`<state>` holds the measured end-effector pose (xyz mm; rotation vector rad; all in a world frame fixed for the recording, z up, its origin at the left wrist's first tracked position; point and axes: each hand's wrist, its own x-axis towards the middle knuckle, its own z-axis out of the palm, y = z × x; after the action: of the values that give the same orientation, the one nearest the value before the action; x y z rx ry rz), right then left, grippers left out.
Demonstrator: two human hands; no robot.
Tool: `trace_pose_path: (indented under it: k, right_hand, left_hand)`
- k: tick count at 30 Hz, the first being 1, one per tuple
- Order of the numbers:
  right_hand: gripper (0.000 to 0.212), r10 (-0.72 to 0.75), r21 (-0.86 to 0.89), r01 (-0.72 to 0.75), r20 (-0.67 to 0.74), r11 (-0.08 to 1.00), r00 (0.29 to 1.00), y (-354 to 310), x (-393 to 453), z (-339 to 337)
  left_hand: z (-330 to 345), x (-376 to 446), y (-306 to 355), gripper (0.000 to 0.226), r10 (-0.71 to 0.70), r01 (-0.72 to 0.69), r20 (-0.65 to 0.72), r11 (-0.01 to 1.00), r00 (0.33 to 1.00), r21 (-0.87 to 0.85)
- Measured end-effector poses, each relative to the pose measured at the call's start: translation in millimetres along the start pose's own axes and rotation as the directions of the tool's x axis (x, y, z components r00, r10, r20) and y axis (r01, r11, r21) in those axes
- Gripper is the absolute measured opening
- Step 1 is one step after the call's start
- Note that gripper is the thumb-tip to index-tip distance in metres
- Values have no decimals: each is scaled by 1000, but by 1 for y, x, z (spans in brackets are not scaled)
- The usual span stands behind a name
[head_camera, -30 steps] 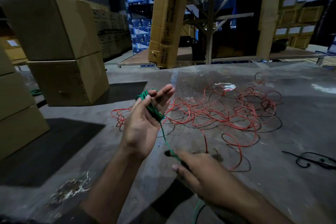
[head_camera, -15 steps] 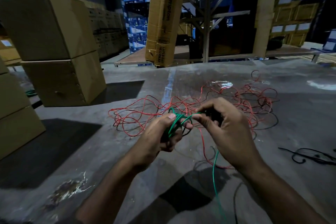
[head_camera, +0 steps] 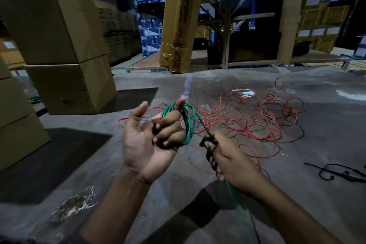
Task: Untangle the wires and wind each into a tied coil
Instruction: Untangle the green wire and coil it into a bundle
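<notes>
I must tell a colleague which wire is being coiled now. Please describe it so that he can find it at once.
Start at the loose red wire tangle on the grey floor. In front of it, the left hand is raised; the green wire is looped around its fingers. It is the only green wire, and off the floor.

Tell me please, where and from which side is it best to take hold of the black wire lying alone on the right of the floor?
Probably best is the looped left end of the black wire, taken from above in a pinch. It lies flat on the concrete floor, apart from the red wire tangle, so nothing blocks a downward reach. Its thin strands give little to grip except where they cross.
</notes>
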<state>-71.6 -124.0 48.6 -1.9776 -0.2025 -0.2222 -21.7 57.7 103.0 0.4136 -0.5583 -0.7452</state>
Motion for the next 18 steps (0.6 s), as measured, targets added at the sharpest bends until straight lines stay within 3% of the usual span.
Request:
trace_pose_path:
  k: [3, 5, 9, 11, 13, 15, 18]
  right_hand:
    - [9, 58, 250, -107, 197, 962, 979, -2, -12, 6]
    - [6, 43, 352, -133, 252, 927, 967, -4, -16, 3]
    - [11, 113, 307, -90, -57, 947, 992, 11, -4, -15]
    - [15, 22, 148, 7, -197, 989, 980, 19, -1, -18]
    - [13, -109, -226, 62, -200, 972, 974, 26, -5, -12]
    - [20, -132, -483, 89, -55, 871, 990, 25, -12, 0]
    - [32, -158, -535, 244, 201, 809, 967, 13, -23, 17]
  left_hand:
    - [6, 0, 9, 65, 83, -83, -20, 997, 996, -7]
    - [7, 0, 17, 65, 134, -134, -29, 991, 991, -13]
    - [8, 0, 33, 62, 252, -252, -64, 968, 966, 8]
    - [9, 0, 35, 66, 304, -304, -107, 952, 947, 18]
    - [10, 1, 34, 74, 352, -348, -153, 936, 923, 55]
    - [11, 4, 31, 72, 389, -380, -136, 921, 911, 89]
    - [11, 8, 22, 70, 434, -382, -145, 879, 889, 286]
